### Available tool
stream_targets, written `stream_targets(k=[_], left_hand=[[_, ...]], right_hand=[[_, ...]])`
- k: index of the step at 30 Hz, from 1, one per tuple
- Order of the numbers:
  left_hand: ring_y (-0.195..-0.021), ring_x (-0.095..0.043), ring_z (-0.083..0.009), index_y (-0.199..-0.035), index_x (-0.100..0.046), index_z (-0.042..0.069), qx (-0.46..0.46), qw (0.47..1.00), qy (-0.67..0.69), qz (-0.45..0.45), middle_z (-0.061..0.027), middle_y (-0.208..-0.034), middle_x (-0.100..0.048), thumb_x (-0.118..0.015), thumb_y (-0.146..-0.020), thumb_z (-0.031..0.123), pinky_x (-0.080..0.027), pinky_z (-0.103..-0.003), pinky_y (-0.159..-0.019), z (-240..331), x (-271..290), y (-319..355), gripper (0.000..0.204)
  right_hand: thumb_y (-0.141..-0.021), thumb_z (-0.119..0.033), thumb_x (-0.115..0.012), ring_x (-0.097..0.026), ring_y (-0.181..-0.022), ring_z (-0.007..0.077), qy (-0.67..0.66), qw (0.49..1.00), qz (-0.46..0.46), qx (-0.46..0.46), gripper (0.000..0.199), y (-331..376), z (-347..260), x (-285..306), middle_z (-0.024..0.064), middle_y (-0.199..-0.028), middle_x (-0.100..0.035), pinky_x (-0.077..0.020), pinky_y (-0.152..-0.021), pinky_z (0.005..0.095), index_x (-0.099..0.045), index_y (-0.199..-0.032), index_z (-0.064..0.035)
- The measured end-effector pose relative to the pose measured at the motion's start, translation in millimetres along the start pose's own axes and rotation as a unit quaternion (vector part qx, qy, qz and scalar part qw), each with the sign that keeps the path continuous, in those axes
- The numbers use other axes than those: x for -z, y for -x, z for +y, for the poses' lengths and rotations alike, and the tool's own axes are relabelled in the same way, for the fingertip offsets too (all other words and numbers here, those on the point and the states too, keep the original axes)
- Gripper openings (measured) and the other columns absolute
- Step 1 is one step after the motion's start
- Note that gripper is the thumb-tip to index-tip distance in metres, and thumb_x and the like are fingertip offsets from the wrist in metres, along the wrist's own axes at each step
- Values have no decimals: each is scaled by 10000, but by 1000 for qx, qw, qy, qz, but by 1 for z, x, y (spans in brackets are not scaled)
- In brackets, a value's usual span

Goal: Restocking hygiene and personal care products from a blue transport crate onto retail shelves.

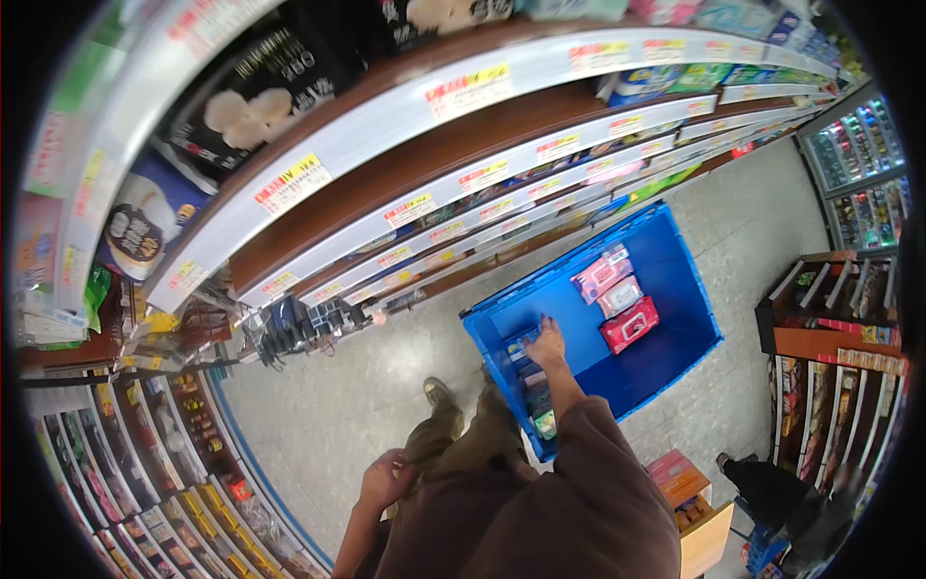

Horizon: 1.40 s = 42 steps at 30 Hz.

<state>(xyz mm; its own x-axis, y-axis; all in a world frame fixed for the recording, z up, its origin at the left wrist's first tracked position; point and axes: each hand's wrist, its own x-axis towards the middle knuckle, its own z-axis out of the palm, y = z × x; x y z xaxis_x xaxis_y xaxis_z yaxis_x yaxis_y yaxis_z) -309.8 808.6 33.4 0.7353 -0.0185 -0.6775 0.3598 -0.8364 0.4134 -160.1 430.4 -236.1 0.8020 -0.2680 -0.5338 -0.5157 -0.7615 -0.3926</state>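
My right hand (547, 343) reaches down into a large blue plastic bin (691, 259), its fingers stretched out beside a blue pack (522, 344) along the near left wall. Whether the fingertips touch that pack cannot be made out. Below it, along the same wall, lie more small packs, among them a green and white pack (545, 425). Towards the far side of the bin floor are pink wet wipe packs (602, 274) and a red wet wipe pack (629, 325) with a white lid. My left hand (388, 478) hangs by my thigh, its fingers loosely curled and nothing visible in them.
Long store shelves (502, 125) run along the far side above the bin, with gaps between goods. A shelf unit (154, 454) stands at left, another (830, 405) at right. A wooden drawer (706, 540) juts out near my right side. Beyond it is another person (801, 507).
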Motion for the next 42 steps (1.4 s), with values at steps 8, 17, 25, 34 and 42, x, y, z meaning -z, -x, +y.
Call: stream_targets(k=[8, 17, 25, 34, 42], left_hand=[[-923, -695, -286, -1190, -615, 64, -91, 995, 0, 43, -121, -1031, -713, -698, -837, 287, -548, -408, -815, 27, 23, 0, 425], [-925, -686, -297, -1211, -605, 44, -122, 988, 7, 98, -130, -1031, -711, -706, -825, 277, -544, -405, -811, 25, 35, 0, 462], [-928, -686, -296, -1220, -601, 46, -79, 988, 53, 125, -136, -1034, -709, -707, -830, 266, -543, -401, -817, 5, 20, 16, 460], [-929, -692, -310, -1209, -614, 44, -63, 987, 61, 137, -151, -1027, -711, -700, -860, 256, -546, -399, -795, 8, 20, 17, 417], [-938, -685, -328, -1194, -615, 62, -28, 997, 55, 49, -152, -1020, -708, -682, -873, 286, -540, -418, -809, 4, 4, 6, 397]], right_hand=[[-726, -202, -854, -580, -1091, 323, -291, 754, 538, 241, 639, 29, -141, 309, 176, -1123, -589, -465, -955, 403, -539, -1224, 46], [-504, -460, -909, -494, -1249, 401, -209, 839, 471, 177, 1128, -27, -213, 460, 250, -1329, -534, -408, -1058, 461, -421, -1392, 37], [-556, -451, -861, -503, -1161, 418, -158, 815, 528, 176, 1037, -61, -220, 455, 256, -1221, -571, -394, -1022, 499, -412, -1380, -10], [-653, -553, -822, -467, -1181, 442, -159, 818, 505, 225, 1023, 2, -186, 417, 284, -1219, -511, -369, -1027, 507, -448, -1378, 64], [-559, -445, -871, -499, -1141, 433, -62, 979, 191, 46, 918, 54, -21, 155, 261, -1142, -529, -425, -991, 475, -459, -1184, 86]])
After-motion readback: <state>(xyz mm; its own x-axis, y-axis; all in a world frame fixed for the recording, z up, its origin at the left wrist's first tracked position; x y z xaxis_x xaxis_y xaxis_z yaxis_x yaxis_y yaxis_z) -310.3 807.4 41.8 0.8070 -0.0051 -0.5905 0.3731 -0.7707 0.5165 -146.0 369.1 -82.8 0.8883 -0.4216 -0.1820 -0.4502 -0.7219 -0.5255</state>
